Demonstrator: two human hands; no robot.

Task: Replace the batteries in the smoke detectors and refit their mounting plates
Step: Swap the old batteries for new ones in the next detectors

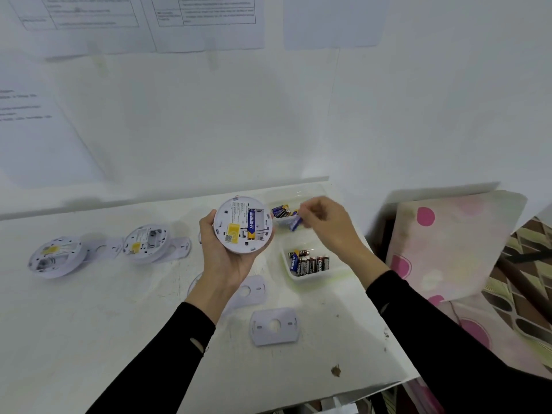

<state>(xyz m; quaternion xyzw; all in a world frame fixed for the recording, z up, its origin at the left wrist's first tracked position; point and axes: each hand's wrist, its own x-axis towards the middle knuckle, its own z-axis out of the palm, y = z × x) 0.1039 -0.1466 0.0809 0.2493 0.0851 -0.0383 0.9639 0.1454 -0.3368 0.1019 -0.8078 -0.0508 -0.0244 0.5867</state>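
Left hand (222,255) cups the detector (243,224) back-up, one battery (251,225) seated. Right hand (324,222), at its 3 o'clock over the far tray (301,194), pinches a second battery (295,224). Match polarity marks, spring end first, then press flat beside the first.

Left hand (222,258) holds detector (243,225); right hand (325,224) pinches blue battery (296,223).

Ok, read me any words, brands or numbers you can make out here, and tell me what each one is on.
"Eveready", probably: black batteries in the near tray, small and sideways.
Blue battery in the held smoke detector: printed characters, not legible.
Yellow sticker on that detector: a code square, too small.
Wall sheets: tables of text, blurred.
Battery in the right hand: motion-blurred.
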